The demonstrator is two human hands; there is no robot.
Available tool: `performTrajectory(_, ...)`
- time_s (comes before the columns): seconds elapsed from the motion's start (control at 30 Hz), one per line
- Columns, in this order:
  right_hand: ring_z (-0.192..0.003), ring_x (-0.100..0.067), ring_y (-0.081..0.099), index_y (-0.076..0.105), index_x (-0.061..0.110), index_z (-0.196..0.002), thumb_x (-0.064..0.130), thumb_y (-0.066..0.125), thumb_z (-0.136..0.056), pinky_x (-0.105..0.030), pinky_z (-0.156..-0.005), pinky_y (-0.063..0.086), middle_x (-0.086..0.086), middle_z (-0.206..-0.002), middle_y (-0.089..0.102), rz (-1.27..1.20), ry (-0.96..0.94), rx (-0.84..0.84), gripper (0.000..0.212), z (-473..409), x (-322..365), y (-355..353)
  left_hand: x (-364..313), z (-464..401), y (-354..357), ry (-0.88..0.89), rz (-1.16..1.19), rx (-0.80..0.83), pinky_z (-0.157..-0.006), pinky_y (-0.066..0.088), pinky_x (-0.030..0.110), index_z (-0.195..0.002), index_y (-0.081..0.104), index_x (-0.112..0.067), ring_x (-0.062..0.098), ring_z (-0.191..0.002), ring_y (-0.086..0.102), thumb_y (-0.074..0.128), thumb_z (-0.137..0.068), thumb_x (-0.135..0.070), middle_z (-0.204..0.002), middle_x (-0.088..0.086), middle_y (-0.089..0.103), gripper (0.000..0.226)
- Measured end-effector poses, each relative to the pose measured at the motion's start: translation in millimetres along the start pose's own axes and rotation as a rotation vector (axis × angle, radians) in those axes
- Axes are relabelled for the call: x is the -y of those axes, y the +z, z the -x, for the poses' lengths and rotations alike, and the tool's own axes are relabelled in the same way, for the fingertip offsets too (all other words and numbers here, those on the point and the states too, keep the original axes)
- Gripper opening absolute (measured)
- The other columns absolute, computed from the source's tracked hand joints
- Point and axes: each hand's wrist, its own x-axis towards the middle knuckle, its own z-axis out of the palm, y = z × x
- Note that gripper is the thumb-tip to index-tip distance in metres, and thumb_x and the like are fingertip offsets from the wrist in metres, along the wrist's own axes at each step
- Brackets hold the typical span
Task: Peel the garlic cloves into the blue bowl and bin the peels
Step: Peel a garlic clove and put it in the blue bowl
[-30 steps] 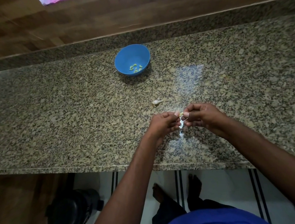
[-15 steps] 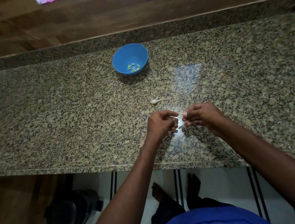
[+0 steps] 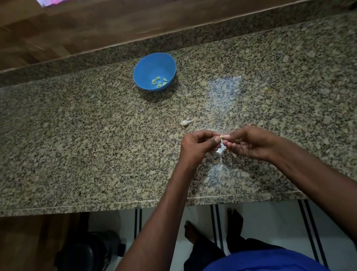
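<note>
I read the peeling step as in hand: my left hand (image 3: 197, 144) and right hand (image 3: 247, 142) pinch one garlic clove (image 3: 221, 136) between curled fingertips above the worktop's (image 3: 66, 145) near edge, so next I strip the skin, then carry the clove to the blue bowl (image 3: 154, 71) toward the far edge.

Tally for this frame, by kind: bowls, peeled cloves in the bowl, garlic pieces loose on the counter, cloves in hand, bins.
Blue bowl: 1
Peeled cloves in the bowl: about 5, small and bunched
Loose garlic piece on the counter: 1
Clove pinched between left hand and right hand: 1
Black bin on the floor: 1
Total: about 9
</note>
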Motion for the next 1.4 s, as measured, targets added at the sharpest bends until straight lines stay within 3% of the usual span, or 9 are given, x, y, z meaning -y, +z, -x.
performTrajectory(0.17,-0.059,-0.012,0.061,0.063,-0.007,-0.098,-0.004,0.064,-0.08,-0.016,-0.05,0.055,-0.013,-0.077,0.064,-0.157,0.153,0.095,0.018,3.7,1.4,-1.3,-0.6,-0.5,0.3,0.006,0.044,0.046,-0.077,0.058,0.027,-0.107,0.072,0.006,0.019,-0.081,0.07,0.072,-0.093,-0.004,-0.093,0.018,0.074,0.018)
performTrajectory(0.47,-0.06,-0.014,0.063,0.063,-0.006,-0.102,0.0,0.059,-0.092,-0.018,-0.053,0.057,-0.011,-0.076,0.067,0.003,0.066,0.071,0.013,5.3,6.5,2.5,-4.8,-4.6,-2.0,-0.002,-0.023,0.062,-0.078,0.058,0.034,-0.104,0.075,-0.002,0.023,-0.083,0.07,0.072,-0.095,-0.011,-0.094,0.019,0.076,0.013)
performTrajectory(0.63,-0.061,-0.013,0.058,0.064,-0.003,-0.102,0.003,0.061,-0.085,-0.018,-0.05,0.054,-0.009,-0.078,0.064,-0.021,0.099,0.098,0.018,6.6,6.9,3.2,-6.7,-4.4,1.7,0.048,-0.025,0.016,-0.075,0.057,0.03,-0.101,0.076,-0.004,0.018,-0.08,0.07,0.074,-0.093,-0.013,-0.089,0.012,0.077,0.012)
performTrajectory(0.77,-0.062,-0.015,0.059,0.061,-0.003,-0.107,0.004,0.063,-0.083,-0.019,-0.052,0.055,-0.01,-0.078,0.065,-0.028,0.068,0.078,0.025,4.5,3.0,2.7,-2.2,-4.8,4.6,-0.012,0.05,-0.004,-0.073,0.058,0.028,-0.106,0.073,0.003,0.017,-0.077,0.069,0.071,-0.096,-0.01,-0.088,0.011,0.075,0.016)
performTrajectory(0.9,-0.06,-0.015,0.06,0.063,-0.002,-0.096,0.003,0.062,-0.084,-0.019,-0.049,0.053,-0.01,-0.076,0.066,-0.015,0.054,0.06,0.013,2.7,-1.2,1.8,0.9,-5.7,6.1,-0.024,0.054,-0.012,-0.071,0.059,0.028,-0.111,0.072,0.001,0.018,-0.076,0.069,0.069,-0.095,-0.003,-0.089,0.015,0.075,0.017)
performTrajectory(1.03,-0.057,-0.011,0.053,0.063,0.001,-0.095,0.003,0.055,-0.093,-0.017,-0.044,0.047,-0.006,-0.072,0.062,-0.067,0.082,0.017,0.008,-0.2,-1.1,-0.6,0.9,-5.7,8.6,0.083,-0.055,-0.012,-0.077,0.062,0.035,-0.109,0.075,-0.003,0.023,-0.084,0.074,0.072,-0.094,-0.007,-0.094,0.013,0.078,0.015)
performTrajectory(1.17,-0.057,-0.009,0.048,0.061,0.001,-0.101,0.003,0.058,-0.089,-0.017,-0.044,0.043,-0.004,-0.072,0.058,-0.089,0.101,0.019,0.013,-1.6,-1.2,-2.1,1.4,-8.7,11.8,0.085,-0.129,-0.034,-0.086,0.063,0.046,-0.102,0.077,-0.007,0.027,-0.086,0.076,0.08,-0.088,-0.015,-0.091,0.01,0.078,0.016)
performTrajectory(1.23,-0.057,-0.009,0.048,0.062,0.0,-0.098,0.004,0.06,-0.085,-0.017,-0.044,0.043,-0.004,-0.072,0.058,-0.093,0.093,0.025,0.014,-1.0,-1.5,-2.0,1.0,-11.4,11.8,0.064,-0.103,-0.03,-0.083,0.062,0.044,-0.101,0.077,-0.006,0.025,-0.083,0.074,0.081,-0.087,-0.014,-0.091,0.014,0.078,0.016)
performTrajectory(1.4,-0.057,-0.009,0.051,0.063,0.0,-0.101,0.003,0.055,-0.097,-0.016,-0.043,0.044,-0.004,-0.07,0.06,-0.053,0.036,-0.024,0.01,-4.3,0.0,-2.1,3.1,-15.7,12.4,-0.002,0.025,-0.059,-0.068,0.057,0.028,-0.1,0.077,-0.005,0.017,-0.077,0.068,0.078,-0.089,-0.011,-0.089,0.014,0.076,0.012)
